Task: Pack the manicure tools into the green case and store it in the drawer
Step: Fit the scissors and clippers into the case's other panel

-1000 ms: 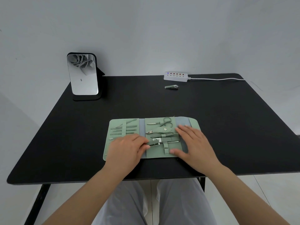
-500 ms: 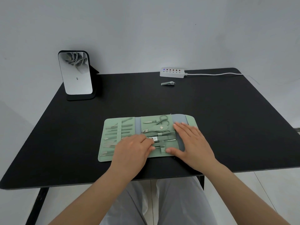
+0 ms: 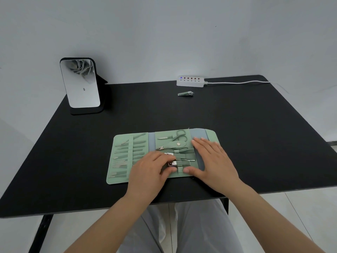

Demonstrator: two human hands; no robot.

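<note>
**So, both hands down on the open green case**

Head view: the green case [image 3: 127, 157] lies unfolded flat on the black tabletop [image 3: 255, 134], near its front edge. The right hand [image 3: 213, 161] rests flat on the case's right panel, fingers [image 3: 202, 143] straight and spread. The left hand [image 3: 151, 170] has its fingers [image 3: 164, 158] curled on a silver nail clipper [image 3: 173, 163] in the middle panel. Well beyond the fingers, a loose green clipper [image 3: 185, 93] sits by a white power strip [image 3: 190, 81]; a mirror [image 3: 80, 84] stands far left.
</note>
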